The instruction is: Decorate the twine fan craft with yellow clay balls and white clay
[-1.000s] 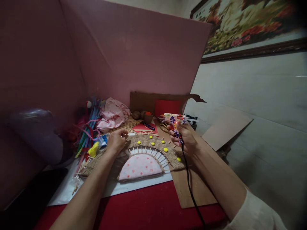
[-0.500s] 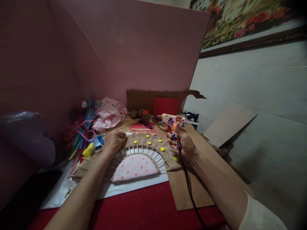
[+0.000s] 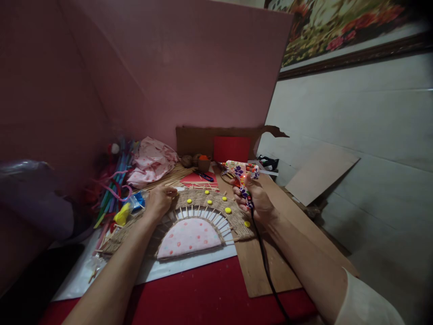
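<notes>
A half-round woven twine piece [image 3: 203, 201] lies on white paper [image 3: 189, 264], with wooden sticks fanning out, a pink dotted fabric centre [image 3: 187, 237] and several yellow dots [image 3: 228, 210] on its rim. My left hand [image 3: 160, 201] rests on its upper left rim, fingers curled, and may pinch something small. My right hand [image 3: 255, 201] grips a flower-patterned glue gun [image 3: 241, 170] just right of the rim. The nozzle points left, a red light glows, and its black cord [image 3: 267, 271] trails toward me.
Pipe cleaners [image 3: 117, 189], pink crumpled fabric [image 3: 152, 160], red paper [image 3: 199, 179] and a small pot [image 3: 204, 162] crowd the back left. Pink boards [image 3: 189, 67] wall the back and left. A cardboard sheet [image 3: 264, 266] lies on the red tabletop [image 3: 203, 298].
The view has drifted right and up, so everything sits slightly left and lower in the frame. Both hands keep their places at the woven piece; the glue gun stays held.
</notes>
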A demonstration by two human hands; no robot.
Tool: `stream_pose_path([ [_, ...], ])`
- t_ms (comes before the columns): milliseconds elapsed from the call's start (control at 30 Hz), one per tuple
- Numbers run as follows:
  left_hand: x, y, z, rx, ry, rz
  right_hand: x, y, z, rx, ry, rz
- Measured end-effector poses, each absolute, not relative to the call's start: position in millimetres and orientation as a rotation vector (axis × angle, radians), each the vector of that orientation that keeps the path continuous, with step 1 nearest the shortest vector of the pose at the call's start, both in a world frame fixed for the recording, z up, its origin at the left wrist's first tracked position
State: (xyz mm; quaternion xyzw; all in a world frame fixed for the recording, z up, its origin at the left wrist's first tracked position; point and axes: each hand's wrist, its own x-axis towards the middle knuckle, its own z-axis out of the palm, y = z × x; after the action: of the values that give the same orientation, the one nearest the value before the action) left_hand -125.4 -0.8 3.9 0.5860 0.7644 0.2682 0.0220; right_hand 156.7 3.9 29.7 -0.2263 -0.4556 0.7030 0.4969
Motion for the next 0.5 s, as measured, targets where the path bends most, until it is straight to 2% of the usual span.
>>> stream_pose_path([
  [500, -120.0, -18.9, 14.6, 2.051, 2.479, 0.576, 155.8, 3.6, 30.3, -0.539, -1.089, 1.699],
])
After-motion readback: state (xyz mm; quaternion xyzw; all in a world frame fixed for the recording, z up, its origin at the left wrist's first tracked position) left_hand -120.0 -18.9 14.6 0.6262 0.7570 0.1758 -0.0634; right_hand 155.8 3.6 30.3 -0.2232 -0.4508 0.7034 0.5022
